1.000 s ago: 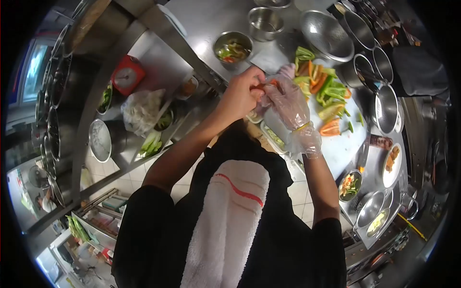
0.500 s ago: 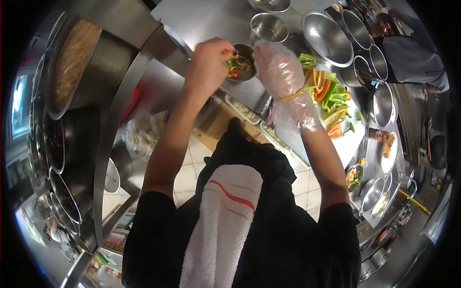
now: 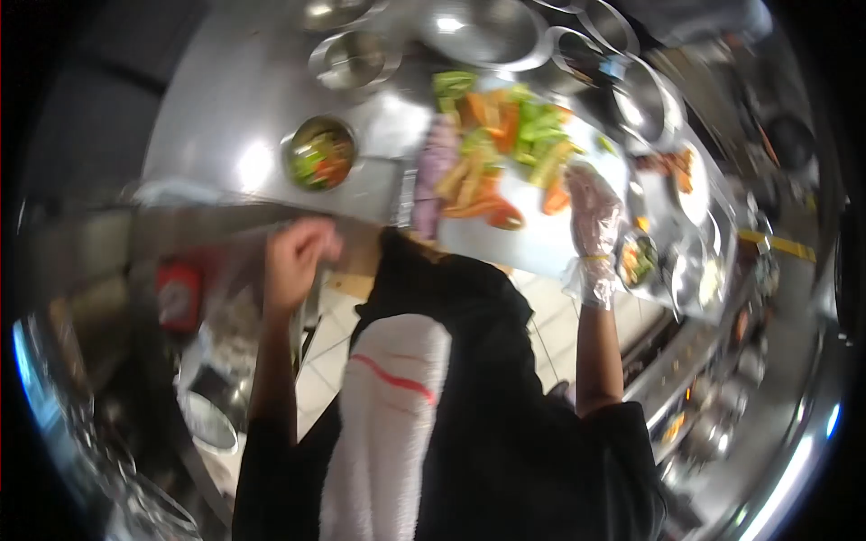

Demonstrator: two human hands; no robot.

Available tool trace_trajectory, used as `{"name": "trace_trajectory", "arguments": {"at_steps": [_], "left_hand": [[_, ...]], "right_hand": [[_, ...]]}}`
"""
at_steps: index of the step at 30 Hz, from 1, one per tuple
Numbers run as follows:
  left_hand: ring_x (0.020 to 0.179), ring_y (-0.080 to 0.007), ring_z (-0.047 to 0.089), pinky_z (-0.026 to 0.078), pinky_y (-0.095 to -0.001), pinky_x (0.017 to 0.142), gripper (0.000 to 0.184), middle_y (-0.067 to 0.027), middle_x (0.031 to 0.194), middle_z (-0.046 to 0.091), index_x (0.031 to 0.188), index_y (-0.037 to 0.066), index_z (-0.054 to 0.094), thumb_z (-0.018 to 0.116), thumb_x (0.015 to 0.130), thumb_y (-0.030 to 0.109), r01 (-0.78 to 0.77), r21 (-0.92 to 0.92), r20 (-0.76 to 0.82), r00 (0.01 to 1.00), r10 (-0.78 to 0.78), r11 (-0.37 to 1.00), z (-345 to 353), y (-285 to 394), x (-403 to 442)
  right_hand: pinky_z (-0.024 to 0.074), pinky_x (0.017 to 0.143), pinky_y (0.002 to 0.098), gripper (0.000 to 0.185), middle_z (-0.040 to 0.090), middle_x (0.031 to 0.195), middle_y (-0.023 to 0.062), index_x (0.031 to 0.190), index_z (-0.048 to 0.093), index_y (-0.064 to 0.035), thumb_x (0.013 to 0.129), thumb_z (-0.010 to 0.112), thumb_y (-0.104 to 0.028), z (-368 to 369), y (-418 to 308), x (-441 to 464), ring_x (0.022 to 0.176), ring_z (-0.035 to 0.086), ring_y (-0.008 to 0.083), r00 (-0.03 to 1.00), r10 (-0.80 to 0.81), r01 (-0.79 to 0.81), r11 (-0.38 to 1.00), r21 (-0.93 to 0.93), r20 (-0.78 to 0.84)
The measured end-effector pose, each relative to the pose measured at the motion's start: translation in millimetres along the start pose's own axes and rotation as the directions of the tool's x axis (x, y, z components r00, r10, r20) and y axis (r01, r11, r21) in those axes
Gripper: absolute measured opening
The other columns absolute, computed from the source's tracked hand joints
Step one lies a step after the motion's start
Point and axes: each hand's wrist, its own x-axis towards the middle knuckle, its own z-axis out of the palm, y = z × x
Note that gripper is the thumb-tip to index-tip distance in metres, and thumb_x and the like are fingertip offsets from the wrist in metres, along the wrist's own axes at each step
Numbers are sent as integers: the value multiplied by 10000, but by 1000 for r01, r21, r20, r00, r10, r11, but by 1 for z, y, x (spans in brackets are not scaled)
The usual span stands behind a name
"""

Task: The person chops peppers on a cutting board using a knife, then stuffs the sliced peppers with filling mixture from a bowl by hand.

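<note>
My left hand (image 3: 302, 260), bare and blurred, hovers in front of the counter's near edge with its fingers seemingly bent. Just beyond it stands a small metal pot (image 3: 320, 153) holding cut green and red vegetable pieces. My right hand (image 3: 595, 212) wears a clear plastic glove with a yellow band at the wrist. It is over the right side of a white cutting board (image 3: 550, 243); motion blur hides whether its fingers grip anything. Cut green peppers (image 3: 539, 126) and orange-red pepper pieces (image 3: 492, 209) lie on the board, beside a strip of purple pieces (image 3: 435, 171).
Another metal pot (image 3: 354, 61) and a large colander (image 3: 483, 32) stand farther back. On the right are a white plate (image 3: 693, 185) with brown food and a small bowl of cut vegetables (image 3: 638, 260). A red object (image 3: 179, 295) lies lower left.
Both hands have left the small pot: the left has drawn back toward me, the right has moved across to the board's right side. My view has shifted, and more of the counter shows.
</note>
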Motion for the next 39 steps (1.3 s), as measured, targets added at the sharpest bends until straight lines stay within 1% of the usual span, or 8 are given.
{"name": "trace_trajectory", "arguments": {"at_steps": [2,4,10,12,14,18,22,39], "left_hand": [[851,-180,644,489,-312,819,307,-138,1011,683,1120,-47,598,577,906,172,83,126,199,974,-108,988,27,-60,-17],[1014,-198,616,458,-332,902,413,-135,1097,650,1165,-24,588,559,913,302,239,-2,-54,969,-239,971,63,-323,-65],[1044,-203,597,435,-327,939,445,-131,1154,626,1236,-21,537,556,914,286,546,-278,195,838,-510,790,133,-144,-83],[1053,-205,591,427,-325,951,459,-129,1173,618,1260,-20,521,555,915,281,526,-291,307,843,-442,799,135,-73,-59],[1056,-210,589,420,-322,964,489,-121,1201,611,1325,-27,448,545,918,226,372,-233,377,886,-269,899,144,-7,-33],[1073,-221,585,414,-357,975,466,-152,1191,608,1236,-41,518,579,877,250,-206,20,117,972,203,978,236,103,-3],[976,-177,625,450,-321,915,256,-112,1101,644,1085,-22,608,605,851,82,-491,123,175,866,468,863,340,125,4],[894,-131,624,461,-250,737,392,-67,1166,587,1243,20,507,568,859,-27,-262,172,172,957,233,950,452,87,53]], "right_hand": [[506,799,360,190,680,946,176,1000,663,-3,857,602,-113,-56,38,-8,882,659,309,995,96,-102,948,-302,-34],[516,796,328,234,694,961,150,1053,662,-18,878,600,-161,-93,80,-9,881,670,226,984,141,-172,897,-407,-106],[508,788,402,252,676,938,185,1075,612,-30,862,554,-153,-112,175,38,890,652,330,994,-107,83,886,-456,-27],[502,814,410,295,670,978,201,1037,638,-26,850,579,-246,-99,189,56,916,645,352,1000,15,-16,986,167,7],[495,832,413,388,669,979,210,1012,663,-24,817,614,-357,-73,231,90,940,638,368,917,302,-23,689,-724,258],[502,775,450,351,674,901,194,839,644,-24,782,621,-370,-60,184,93,898,639,364,989,146,-114,861,-495,26],[489,789,475,243,659,951,214,827,641,-40,769,577,-268,-56,193,103,924,618,396,998,65,-65,950,-305,-10],[482,838,459,267,672,960,183,881,677,-59,752,600,-280,-54,215,96,958,625,358,960,280,-278,941,-195,-15]]}}
